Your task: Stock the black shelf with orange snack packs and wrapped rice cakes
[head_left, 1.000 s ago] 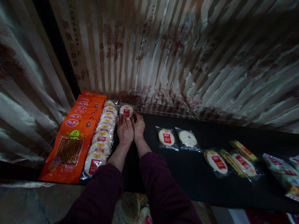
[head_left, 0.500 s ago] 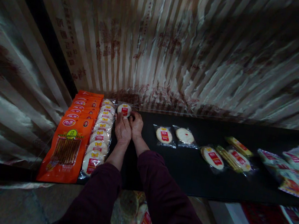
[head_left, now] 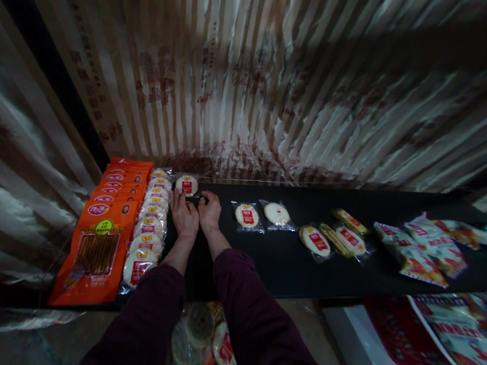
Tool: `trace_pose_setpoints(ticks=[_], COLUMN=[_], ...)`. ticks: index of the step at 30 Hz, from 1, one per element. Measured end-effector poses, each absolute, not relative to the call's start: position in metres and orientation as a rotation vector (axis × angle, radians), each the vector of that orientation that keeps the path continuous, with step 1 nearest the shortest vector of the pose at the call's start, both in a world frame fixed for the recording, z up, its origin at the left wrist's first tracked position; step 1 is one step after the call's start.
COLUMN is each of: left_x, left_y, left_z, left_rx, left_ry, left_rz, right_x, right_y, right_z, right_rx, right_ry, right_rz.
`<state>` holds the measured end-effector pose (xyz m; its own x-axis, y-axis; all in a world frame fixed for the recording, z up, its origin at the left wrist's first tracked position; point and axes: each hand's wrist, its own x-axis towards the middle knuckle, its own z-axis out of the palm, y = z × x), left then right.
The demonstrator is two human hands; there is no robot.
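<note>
A round white rice cracker (head_left: 187,184) in a clear packet with a red label lies at the back edge of the black shelf. My left hand (head_left: 185,219) is just in front of it, palm down, fingers stretched out and fingertips at the packet's lower edge. Beside it, my right hand (head_left: 210,211) has its fingers bent and drawn together at the wrapper's lower right corner; whatever is between them is hidden. Left of my hands runs an overlapping row of like rice cracker packets (head_left: 152,227). Beyond that, orange snack bags (head_left: 102,235) overlap in another row.
Two single cracker packets (head_left: 246,215) lie right of my hands. Farther right are more crackers with yellow-green stick packs (head_left: 336,240) and a pile of white snack bags (head_left: 425,249). Loose packets (head_left: 201,341) sit below the black shelf (head_left: 259,264). Printed sheeting (head_left: 249,86) hangs behind.
The view has turned to the right, so everything sits further left. My hands have drawn back slightly, and the cracker's label, partly covered before, now shows more fully.
</note>
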<state>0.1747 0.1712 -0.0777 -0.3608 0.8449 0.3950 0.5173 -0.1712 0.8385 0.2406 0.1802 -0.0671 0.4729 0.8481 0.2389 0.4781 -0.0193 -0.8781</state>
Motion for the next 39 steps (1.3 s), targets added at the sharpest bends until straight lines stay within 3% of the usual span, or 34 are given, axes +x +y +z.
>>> trace_pose_setpoints(ticks=[13,20,39], left_x=[0.177,0.175,0.175], left_y=[0.156,0.159,0.160], left_z=[-0.071,-0.072,-0.074], left_rx=[1.746,1.707,1.691], left_ry=[1.823,1.864,1.824], left_rz=[1.264,1.305,1.292], right_x=[0.247,0.243,0.238], right_y=[0.160,0.179,0.204], right_z=[-0.044,-0.037,-0.038], right_rx=[-1.773,-1.912,-2.057], right_ry=[-1.361,-1.394,-1.407], right_rz=[0.583,0.443,0.559])
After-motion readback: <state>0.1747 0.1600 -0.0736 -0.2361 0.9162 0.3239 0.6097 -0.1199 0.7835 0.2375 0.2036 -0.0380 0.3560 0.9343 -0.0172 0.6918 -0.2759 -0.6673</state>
